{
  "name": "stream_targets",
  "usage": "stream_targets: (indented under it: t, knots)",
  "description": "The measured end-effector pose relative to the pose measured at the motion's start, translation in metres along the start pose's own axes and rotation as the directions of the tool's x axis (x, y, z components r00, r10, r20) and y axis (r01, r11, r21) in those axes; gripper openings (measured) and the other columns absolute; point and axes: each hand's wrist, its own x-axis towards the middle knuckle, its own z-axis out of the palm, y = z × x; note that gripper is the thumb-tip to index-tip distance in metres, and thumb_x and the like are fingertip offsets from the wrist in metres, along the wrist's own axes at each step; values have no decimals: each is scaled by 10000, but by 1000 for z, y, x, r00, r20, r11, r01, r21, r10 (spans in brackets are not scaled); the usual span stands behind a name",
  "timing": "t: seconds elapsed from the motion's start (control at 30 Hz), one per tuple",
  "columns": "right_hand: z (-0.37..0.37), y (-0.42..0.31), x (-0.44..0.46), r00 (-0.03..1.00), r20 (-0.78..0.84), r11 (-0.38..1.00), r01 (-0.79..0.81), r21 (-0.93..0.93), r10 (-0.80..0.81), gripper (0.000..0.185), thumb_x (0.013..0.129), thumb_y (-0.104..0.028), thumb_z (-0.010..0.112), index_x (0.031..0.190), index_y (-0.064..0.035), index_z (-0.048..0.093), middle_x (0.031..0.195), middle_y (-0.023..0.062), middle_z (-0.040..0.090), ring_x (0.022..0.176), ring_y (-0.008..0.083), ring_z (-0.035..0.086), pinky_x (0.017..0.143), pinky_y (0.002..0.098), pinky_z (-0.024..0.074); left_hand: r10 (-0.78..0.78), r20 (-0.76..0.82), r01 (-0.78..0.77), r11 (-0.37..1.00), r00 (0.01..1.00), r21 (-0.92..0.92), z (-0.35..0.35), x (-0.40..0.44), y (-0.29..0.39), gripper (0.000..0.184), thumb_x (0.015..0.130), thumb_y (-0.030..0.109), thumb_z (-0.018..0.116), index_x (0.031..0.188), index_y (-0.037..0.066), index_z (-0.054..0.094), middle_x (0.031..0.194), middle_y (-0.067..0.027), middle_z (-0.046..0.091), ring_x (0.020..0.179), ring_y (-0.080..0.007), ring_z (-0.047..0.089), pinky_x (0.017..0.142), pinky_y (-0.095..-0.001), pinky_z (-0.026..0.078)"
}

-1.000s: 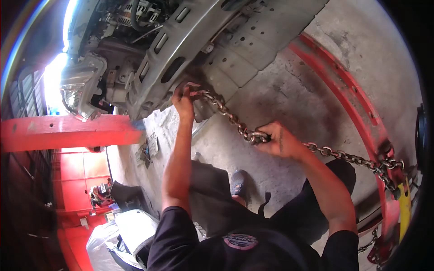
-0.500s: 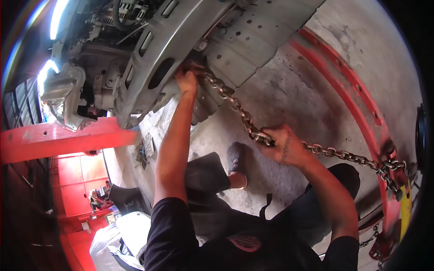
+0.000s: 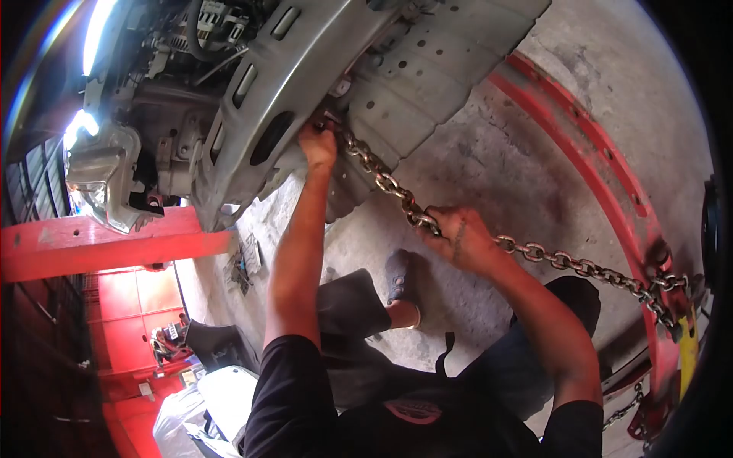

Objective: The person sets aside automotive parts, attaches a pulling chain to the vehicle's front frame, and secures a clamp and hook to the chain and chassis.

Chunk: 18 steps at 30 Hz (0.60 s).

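Observation:
A heavy steel chain (image 3: pixel 387 183) runs from under a grey metal vehicle beam (image 3: pixel 263 99) down to a red frame arm at the right. My left hand (image 3: pixel 318 147) is closed at the chain's upper end, just below the beam. The fitting at that end is partly hidden in shadow and by my fingers. Farther down, my right hand (image 3: pixel 462 238) wraps around the links, with chain showing on both sides of the fist. Between my hands the chain slopes down to the right.
The curved red frame arm (image 3: pixel 607 160) stands at the right, with a yellow piece (image 3: pixel 689 351) by the chain's lower end. A red crossbeam (image 3: pixel 114 248) lies at left below a headlight-like part (image 3: pixel 103 183). A perforated grey panel (image 3: pixel 427 76) overhangs the concrete floor (image 3: pixel 489 145).
My right hand has moved slightly up and left with the chain. My left hand stays at the upper end, turned a little, and more of the fitting there shows. The view has shifted slightly.

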Motion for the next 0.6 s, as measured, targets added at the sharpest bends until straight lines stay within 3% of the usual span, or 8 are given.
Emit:
stream_targets:
  t: [0.03, 0.13, 0.23, 0.33, 0.43, 0.53, 0.6]
  knots:
    - [0, 0, 1, 1000, -12, 1000, 8, 3, -8, 204, 843, -177, 645, 985, -36, 607, 808, 207, 605, 751, 390, 610, 654, 425, 482, -10, -39, 10, 1000, 999, 8, 2, 0, 0, 261, 725, 84, 667, 979, 29, 694, 953, -111, 699, 853, -202, 643, 798, -333, 487]
    - [-1, -2, 3, 999, 11, 1000, -31, -4, 31, 214, 833, -195, 628, 975, -34, 611, 825, 203, 620, 785, 385, 617, 695, 433, 487, 160, -212, -138, 984, 964, 112, 16, 8, -9, 266, 725, 99, 666, 983, 36, 695, 964, -140, 700, 855, -257, 670, 792, -365, 502]
    - [-4, -9, 6, 999, 36, 999, -36, 8, 36, 217, 831, -206, 617, 960, -32, 611, 833, 200, 627, 794, 384, 618, 711, 439, 489, 215, -251, -126, 937, 944, 325, 19, 14, -7, 264, 733, 112, 661, 985, 44, 695, 974, -171, 694, 871, -323, 676, 794, -399, 511]
    - [-8, -14, 8, 996, 67, 997, -63, 36, 60, 211, 833, -207, 612, 946, -29, 607, 836, 197, 630, 794, 385, 617, 706, 444, 489, 136, -95, -107, 960, 986, 258, 9, 10, 8, 402, 801, 191, 558, 1157, 9, 604, 1132, -216, 636, 1073, -400, 589, 931, -435, 446]
    - [-7, -12, 7, 995, 79, 998, -65, 22, 63, 215, 831, -199, 608, 961, -28, 611, 849, 199, 636, 802, 388, 619, 709, 447, 491, 181, -95, -151, 953, 979, 263, 9, 6, 3, 398, 789, 187, 578, 1145, 13, 613, 1123, -232, 635, 1068, -394, 596, 923, -441, 454]
    - [-1, -8, 2, 999, 47, 1000, -2, 26, 1, 215, 833, -187, 626, 981, -32, 613, 837, 212, 625, 804, 389, 620, 707, 432, 493, -89, 17, 86, 990, 996, 111, 13, -3, 18, 389, 776, 188, 598, 1123, 15, 628, 1077, -246, 644, 1032, -395, 614, 909, -442, 466]
    - [0, -8, 0, 999, 47, 999, 13, 33, -15, 216, 834, -184, 635, 990, -35, 614, 834, 218, 620, 812, 390, 619, 712, 425, 494, -118, 26, 117, 993, 993, 14, 18, -8, 19, 375, 772, 186, 604, 1106, 17, 637, 1051, -246, 652, 1015, -398, 621, 907, -442, 468]
